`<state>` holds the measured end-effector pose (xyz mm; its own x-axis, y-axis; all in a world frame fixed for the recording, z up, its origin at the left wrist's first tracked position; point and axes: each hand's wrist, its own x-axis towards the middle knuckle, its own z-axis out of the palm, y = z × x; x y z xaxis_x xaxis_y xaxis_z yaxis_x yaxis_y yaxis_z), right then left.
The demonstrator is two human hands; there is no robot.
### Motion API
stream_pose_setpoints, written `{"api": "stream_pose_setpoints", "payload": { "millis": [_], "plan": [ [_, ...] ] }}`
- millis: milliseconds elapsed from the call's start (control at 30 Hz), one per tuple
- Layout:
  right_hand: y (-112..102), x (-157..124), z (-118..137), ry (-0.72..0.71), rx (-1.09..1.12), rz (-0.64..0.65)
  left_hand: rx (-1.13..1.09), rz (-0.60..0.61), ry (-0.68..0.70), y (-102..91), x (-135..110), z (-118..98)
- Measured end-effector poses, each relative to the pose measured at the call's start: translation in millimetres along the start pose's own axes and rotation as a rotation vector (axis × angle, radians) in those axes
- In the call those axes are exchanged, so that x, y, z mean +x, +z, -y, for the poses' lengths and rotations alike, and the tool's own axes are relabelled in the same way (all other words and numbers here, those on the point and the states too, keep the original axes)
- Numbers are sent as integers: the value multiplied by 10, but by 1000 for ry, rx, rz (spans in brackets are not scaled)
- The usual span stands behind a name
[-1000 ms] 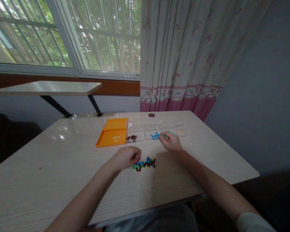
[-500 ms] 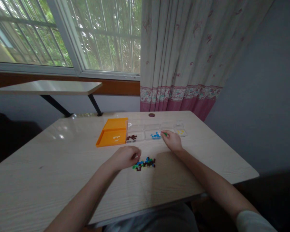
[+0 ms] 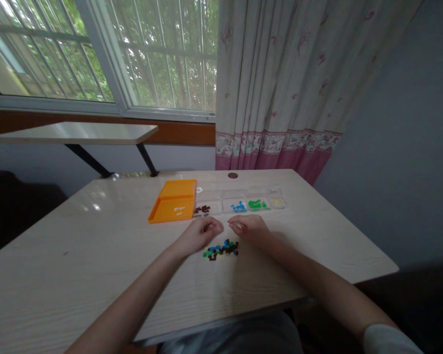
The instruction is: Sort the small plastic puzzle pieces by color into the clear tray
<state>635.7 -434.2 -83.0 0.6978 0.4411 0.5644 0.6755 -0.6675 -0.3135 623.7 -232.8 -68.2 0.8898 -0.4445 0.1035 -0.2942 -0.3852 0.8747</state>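
A mixed pile of small blue, green, brown and yellow pieces (image 3: pixel 222 250) lies on the table. My left hand (image 3: pixel 201 233) hovers just above and behind it, fingers curled into a pinch. Facing it across a narrow gap is my right hand (image 3: pixel 251 229), its fingertips drawn together too. Whatever either pinch holds, if anything, is too small to make out. Beyond the hands, clear trays hold sorted pieces: brown pieces (image 3: pixel 202 210), blue pieces (image 3: pixel 238 206), green pieces (image 3: pixel 257 204) and yellow pieces (image 3: pixel 277 202).
To the left of the clear trays stands an open orange case (image 3: pixel 158 212) with a few white pieces (image 3: pixel 178 210) inside. A raised shelf (image 3: pixel 107 133) on black legs spans the table's back left. Behind the table (image 3: pixel 107 275) hang a curtain (image 3: pixel 276 98) and a barred window.
My right hand has come back from the trays toward my left hand and no longer shows a green piece. The green compartment is now uncovered. My left hand has shifted slightly up.
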Motion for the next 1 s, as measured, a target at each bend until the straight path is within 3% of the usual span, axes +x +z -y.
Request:
{"api": "stream_pose_setpoints", "payload": {
  "millis": [133,267,500,1000],
  "plan": [
    [32,-32,105,-70,-23,-17,-348,-16,-138,89,35,13],
    [22,-28,135,-70,-20,-51,-508,14,-227,117,22,-12],
    [8,-28,158,-106,-3,-75,-554,-3,-267,114,20,-30],
    [-29,-28,221,-78,37,-82,-548,-39,-211,135,29,-37]
  ]
}}
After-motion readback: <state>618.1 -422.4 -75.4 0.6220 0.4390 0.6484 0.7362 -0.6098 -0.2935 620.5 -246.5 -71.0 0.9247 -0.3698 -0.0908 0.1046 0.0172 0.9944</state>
